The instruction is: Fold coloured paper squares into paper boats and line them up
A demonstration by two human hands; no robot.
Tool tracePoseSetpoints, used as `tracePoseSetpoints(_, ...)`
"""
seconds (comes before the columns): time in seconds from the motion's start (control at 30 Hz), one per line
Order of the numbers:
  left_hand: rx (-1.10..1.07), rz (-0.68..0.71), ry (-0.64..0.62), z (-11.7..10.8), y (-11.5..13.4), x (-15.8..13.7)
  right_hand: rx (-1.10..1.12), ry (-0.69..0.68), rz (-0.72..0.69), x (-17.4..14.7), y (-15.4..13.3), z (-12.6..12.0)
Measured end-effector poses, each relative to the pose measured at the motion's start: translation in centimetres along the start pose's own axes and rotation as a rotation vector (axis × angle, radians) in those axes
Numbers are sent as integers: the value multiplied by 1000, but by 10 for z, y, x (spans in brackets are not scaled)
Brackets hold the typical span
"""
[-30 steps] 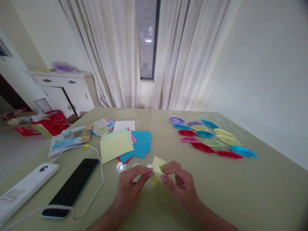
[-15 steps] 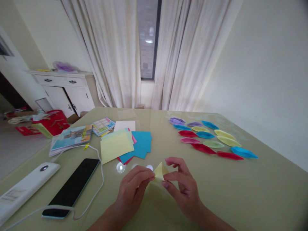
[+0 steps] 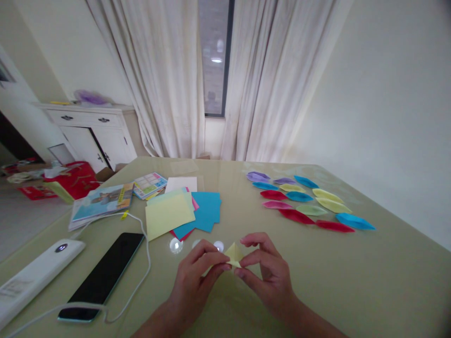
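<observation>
On the head view I'm watching the folded yellow paper point(image 3: 234, 253) sitting between left hand point(image 3: 197, 278) and right hand point(image 3: 269, 273), both touching: each is pinching its own lower corner, near edge running across, peak pointing away. Beyond the paper, loose sheets point(image 3: 172, 213) are lying left, folded shapes point(image 3: 299, 196) right, bench point(image 3: 236, 202) room opening between.

White cable point(image 3: 82, 305) crosses near end of black smartphone point(image 3: 105, 270); long white device point(image 3: 40, 277) alongside. Booklets point(image 3: 102, 205) lie beyond. Red bag point(image 3: 79, 180) stands near white cabinet point(image 3: 81, 145). Curtains point(image 3: 162, 80) flank narrow window point(image 3: 213, 65).
</observation>
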State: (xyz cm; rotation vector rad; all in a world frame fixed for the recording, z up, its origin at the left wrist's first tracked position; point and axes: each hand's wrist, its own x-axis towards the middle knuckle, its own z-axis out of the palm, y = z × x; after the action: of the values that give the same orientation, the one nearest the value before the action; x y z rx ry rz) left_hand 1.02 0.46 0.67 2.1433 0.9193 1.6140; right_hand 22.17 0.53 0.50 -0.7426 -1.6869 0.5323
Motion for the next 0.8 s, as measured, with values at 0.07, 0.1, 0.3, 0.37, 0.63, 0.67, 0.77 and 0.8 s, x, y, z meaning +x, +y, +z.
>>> tracePoseSetpoints(0.07, 15, 19, -28, -1, -1, -1, 24, 3, -9, 2, -1, 0)
tracePoseSetpoints(0.1, 16, 25, -44, -2, -2, -2, 40, -4, -25, 3, -2, 1)
tracePoseSetpoints(0.3, -26, -8, -97, -3, -2, -3, 79, -51, -143, 13, -12, 3)
tracePoseSetpoints(0.37, -56, -13, -99, -3, 0, 0, 71, -40, -125, 12, -12, 4)
tracePoseSetpoints(0.63, -57, -12, -45, -3, 3, 2, 33, 2, -7, 5, -5, 2)
tracePoseSetpoints(0.67, -46, -22, -40, -3, 3, 2, 26, -7, -15, 6, -6, 2)
tracePoseSetpoints(0.77, -39, -55, -35, -2, 4, 1, 43, 31, 26, 8, -6, 2)
tracePoseSetpoints(0.8, -47, -69, -39, -2, 5, 0, 58, 59, 57, 9, -6, 2)
